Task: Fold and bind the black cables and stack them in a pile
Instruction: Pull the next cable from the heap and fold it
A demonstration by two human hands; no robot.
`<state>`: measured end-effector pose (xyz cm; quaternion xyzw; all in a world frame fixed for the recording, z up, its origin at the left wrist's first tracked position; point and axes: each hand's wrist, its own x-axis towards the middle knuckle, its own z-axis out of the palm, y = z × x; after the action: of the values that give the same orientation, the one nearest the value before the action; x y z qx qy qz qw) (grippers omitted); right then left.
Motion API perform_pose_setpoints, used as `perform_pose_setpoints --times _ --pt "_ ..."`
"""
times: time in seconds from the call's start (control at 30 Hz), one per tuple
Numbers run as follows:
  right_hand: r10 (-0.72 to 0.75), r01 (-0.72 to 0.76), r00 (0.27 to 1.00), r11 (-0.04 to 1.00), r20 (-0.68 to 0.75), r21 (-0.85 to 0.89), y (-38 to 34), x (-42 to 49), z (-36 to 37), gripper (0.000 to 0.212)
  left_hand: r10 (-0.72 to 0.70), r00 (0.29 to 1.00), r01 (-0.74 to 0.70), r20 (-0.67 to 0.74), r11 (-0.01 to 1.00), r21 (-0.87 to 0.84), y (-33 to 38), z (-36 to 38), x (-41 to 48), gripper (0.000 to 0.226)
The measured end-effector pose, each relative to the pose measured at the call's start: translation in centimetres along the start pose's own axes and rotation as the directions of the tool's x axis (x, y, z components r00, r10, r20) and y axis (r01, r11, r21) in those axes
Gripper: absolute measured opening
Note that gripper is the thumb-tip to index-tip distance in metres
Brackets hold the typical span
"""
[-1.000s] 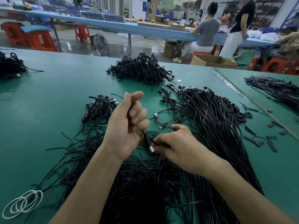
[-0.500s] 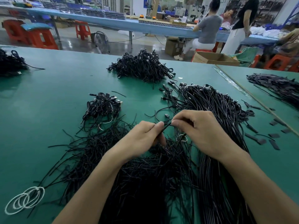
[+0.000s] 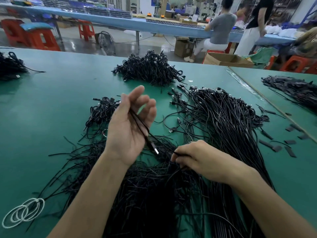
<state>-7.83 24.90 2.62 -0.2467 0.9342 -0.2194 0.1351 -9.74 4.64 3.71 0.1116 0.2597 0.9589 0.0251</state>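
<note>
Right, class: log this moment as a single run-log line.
left hand: holds black cable, USB plug toward wrist | right hand: pinches black tie at tie pile | cable: not yet bound

White cord loops on green table; red stools, floor fan, cardboard box beyond far edge.
</note>
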Motion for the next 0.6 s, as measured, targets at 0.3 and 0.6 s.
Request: perform_pose_setpoints --times 0.3,0.6 --pt "-0.044 0.010 0.930 0.995 -0.364 -0.094 -1.5 0.3 -2.9 0.016 -0.041 0.999 0.002 0.006 0.186 0.982 -2.2 -1.9 -0.2 0.035" --pt "-0.140 0.061 0.910 0.976 -0.390 -0.208 -1.2 0.9 -3.2 0.015 -0.613 0.787 0.392 0.064 0.579 0.715 -0.5 -0.7 -1.1 0.051"
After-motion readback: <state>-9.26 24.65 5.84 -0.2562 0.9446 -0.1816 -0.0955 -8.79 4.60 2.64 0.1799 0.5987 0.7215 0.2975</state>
